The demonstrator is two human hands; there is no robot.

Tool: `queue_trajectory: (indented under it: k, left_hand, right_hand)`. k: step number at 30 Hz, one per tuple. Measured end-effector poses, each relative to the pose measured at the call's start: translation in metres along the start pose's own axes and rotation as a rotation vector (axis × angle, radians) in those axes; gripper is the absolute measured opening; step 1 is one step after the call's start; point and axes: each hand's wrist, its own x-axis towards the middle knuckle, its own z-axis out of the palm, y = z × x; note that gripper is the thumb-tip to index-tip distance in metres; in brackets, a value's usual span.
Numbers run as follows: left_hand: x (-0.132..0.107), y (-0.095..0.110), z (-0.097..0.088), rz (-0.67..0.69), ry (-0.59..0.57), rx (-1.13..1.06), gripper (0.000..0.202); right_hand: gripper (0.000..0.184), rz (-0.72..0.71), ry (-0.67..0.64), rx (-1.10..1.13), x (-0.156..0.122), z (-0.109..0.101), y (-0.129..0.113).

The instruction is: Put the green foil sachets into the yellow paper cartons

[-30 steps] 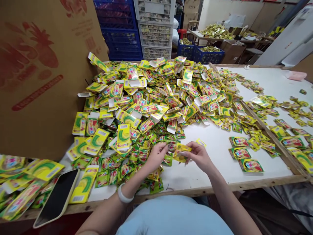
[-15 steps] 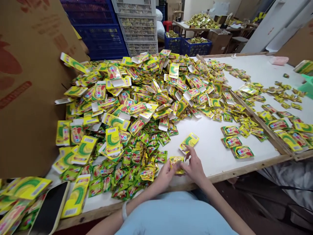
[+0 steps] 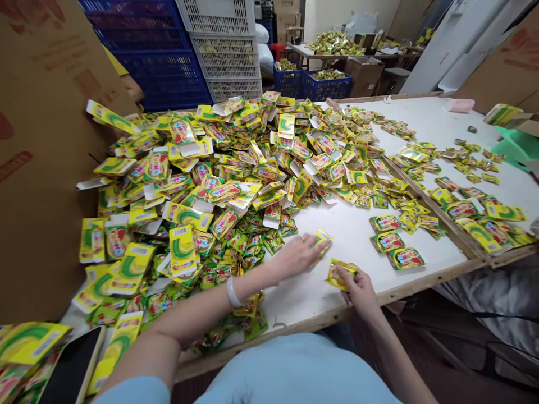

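Note:
My right hand (image 3: 359,289) pinches a small stack of yellow sachets (image 3: 339,274) near the table's front edge. My left hand (image 3: 297,255), a pale bracelet on its wrist, reaches across with fingers laid on a flat yellow-green carton (image 3: 323,238) lying alone on the white table (image 3: 337,247). A big heap of flat cartons and green sachets (image 3: 219,185) covers the table's left and middle. Three filled packs (image 3: 393,241) lie in a column to the right of my hands.
Tall brown cardboard (image 3: 37,168) stands at the left. A phone (image 3: 69,367) lies at the near left corner among cartons. A second table (image 3: 463,151) with scattered packs adjoins on the right. Blue and white crates (image 3: 189,50) are stacked behind.
My hands have parted: the left one let go of the sachets and reached forward onto the single carton, while the right kept the sachets and shifted right. The camera swung right.

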Motion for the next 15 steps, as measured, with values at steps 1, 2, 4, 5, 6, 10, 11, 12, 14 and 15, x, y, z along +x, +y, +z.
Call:
queue_trajectory:
  k: [1, 2, 4, 5, 6, 10, 11, 12, 14, 15]
  left_hand:
    - [0.01, -0.01, -0.013, 0.076, -0.028, 0.067, 0.049]
    - [0.02, -0.019, -0.025, 0.17, -0.06, 0.125, 0.054]
    - [0.041, -0.032, -0.039, 0.391, -0.14, 0.177, 0.062]
    - [0.05, -0.036, -0.041, 0.492, -0.185, 0.173, 0.061]
    - [0.06, -0.039, -0.04, 0.573, -0.232, 0.15, 0.058]
    - [0.077, -0.041, -0.019, 0.546, -0.328, -0.099, 0.033]
    - [0.074, -0.04, -0.013, 0.455, -0.306, -0.206, 0.029]
    - [0.069, -0.039, -0.008, 0.336, -0.261, -0.34, 0.028]
    - [0.05, -0.033, 0.0, 0.089, -0.148, -0.606, 0.029]
    - [0.038, -0.028, 0.004, -0.013, -0.104, -0.722, 0.029]
  right_hand:
    - [0.05, -0.085, 0.068, -0.189, 0.002, -0.012, 0.006]
    - [0.048, -0.167, 0.123, -0.4, 0.004, -0.022, 0.013]
    - [0.041, -0.268, 0.159, -0.828, 0.006, -0.036, 0.031]
    - [0.035, -0.283, 0.134, -1.007, 0.006, -0.039, 0.038]
    - [0.029, -0.279, 0.089, -1.143, 0.006, -0.04, 0.043]
    - [0.02, -0.272, -0.032, -1.154, 0.002, -0.039, 0.038]
    - [0.021, -0.291, -0.026, -1.04, 0.001, -0.042, 0.032]
    - [0.021, -0.312, -0.009, -0.897, -0.001, -0.046, 0.024]
    - [0.021, -0.331, 0.042, -0.567, -0.001, -0.054, 0.007]
    - [0.021, -0.32, 0.069, -0.401, 0.001, -0.057, -0.001]
